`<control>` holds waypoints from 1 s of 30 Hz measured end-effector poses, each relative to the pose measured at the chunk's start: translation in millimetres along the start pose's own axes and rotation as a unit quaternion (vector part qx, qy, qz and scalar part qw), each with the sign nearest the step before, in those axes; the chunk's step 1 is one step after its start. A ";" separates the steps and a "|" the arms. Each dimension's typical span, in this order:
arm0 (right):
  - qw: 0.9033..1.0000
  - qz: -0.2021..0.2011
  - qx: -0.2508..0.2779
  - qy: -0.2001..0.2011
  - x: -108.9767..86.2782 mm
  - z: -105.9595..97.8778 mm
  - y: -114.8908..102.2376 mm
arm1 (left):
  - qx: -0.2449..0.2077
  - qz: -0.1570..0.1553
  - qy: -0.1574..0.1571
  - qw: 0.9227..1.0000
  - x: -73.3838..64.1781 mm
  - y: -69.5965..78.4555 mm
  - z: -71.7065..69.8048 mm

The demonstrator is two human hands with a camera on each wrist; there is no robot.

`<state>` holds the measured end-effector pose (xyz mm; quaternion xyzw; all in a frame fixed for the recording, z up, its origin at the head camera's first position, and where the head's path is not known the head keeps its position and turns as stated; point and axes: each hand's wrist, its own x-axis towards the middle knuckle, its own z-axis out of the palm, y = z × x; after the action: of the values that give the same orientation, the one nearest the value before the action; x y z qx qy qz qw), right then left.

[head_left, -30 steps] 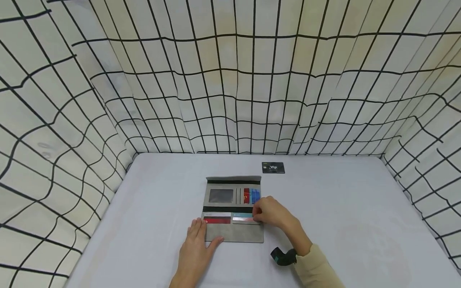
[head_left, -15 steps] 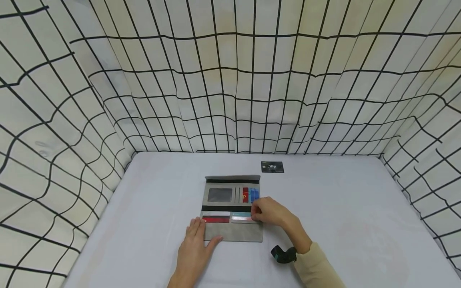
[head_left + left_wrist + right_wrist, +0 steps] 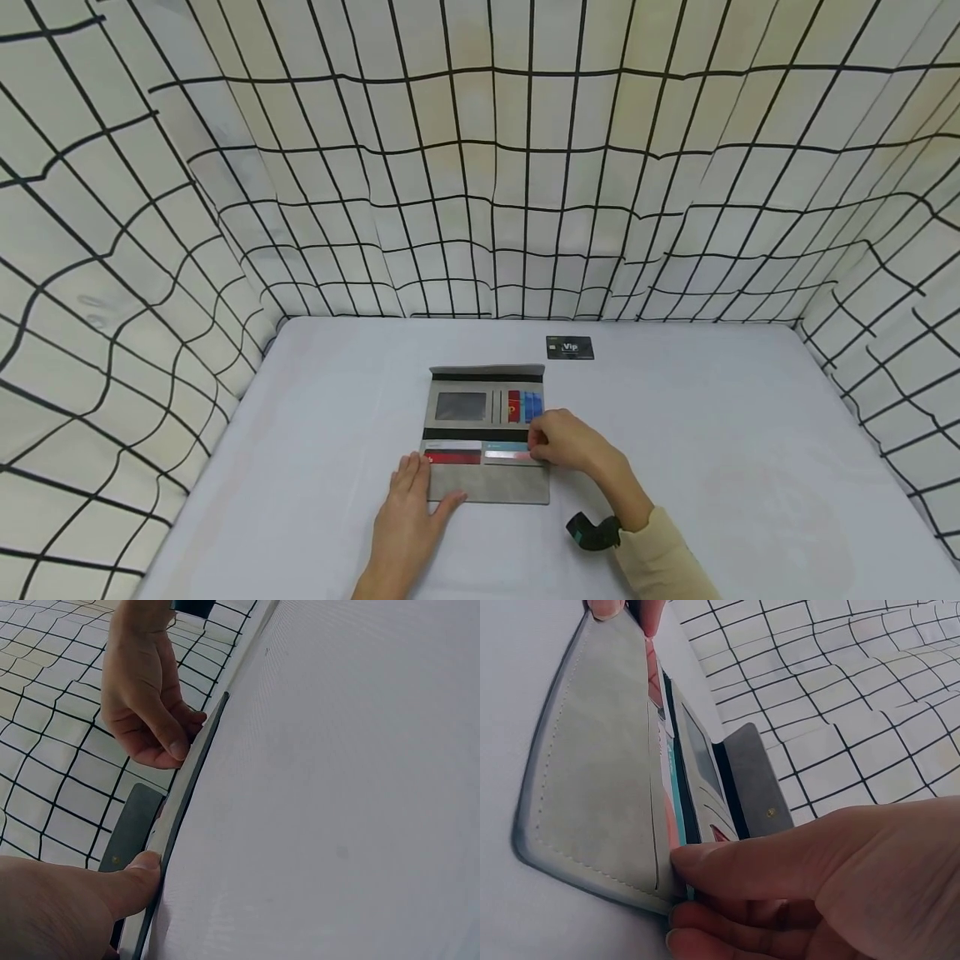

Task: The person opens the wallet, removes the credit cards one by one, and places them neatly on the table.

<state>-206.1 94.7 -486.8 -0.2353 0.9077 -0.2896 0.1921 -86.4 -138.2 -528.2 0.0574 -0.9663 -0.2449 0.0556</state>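
A grey wallet lies unfolded on the white table, with cards in its slots. My left hand rests on its lower left corner, fingers straight, thumb along the near edge. At the wallet's right side, my right hand pinches the end of a teal and pink card in the lower right slot. The right wrist view shows thumb and fingers at that card's end, beside the slot's slit. A red and white card sits in the lower left slot. Red and blue cards fill the upper right slots.
A black card marked Vip lies on the table behind and right of the wallet. A dark curved device is strapped to the right wrist. White walls with black netting enclose the table's back and sides.
Both hands hold nearly the same places on the wallet and card. Only a slight shift of the whole head view shows.
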 end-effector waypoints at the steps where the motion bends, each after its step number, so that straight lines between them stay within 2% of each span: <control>1: 1.000 0.002 -0.001 0.001 -0.1 0.0 -0.4 | 0.001 -0.001 0.000 1.000 0.1 0.5 -0.1; 12: 0.998 0.043 -0.030 0.022 -2.0 3.5 -8.0 | 0.001 -0.006 -0.005 1.000 0.0 1.9 -0.3; 30: 1.000 0.010 0.001 0.010 0.6 3.7 2.9 | 0.002 -0.010 -0.004 1.000 -0.6 2.1 0.6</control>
<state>-205.7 94.9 -491.5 -0.2231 0.9118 -0.2906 0.1856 -86.0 -136.0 -527.7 0.0658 -0.9664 -0.2437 0.0492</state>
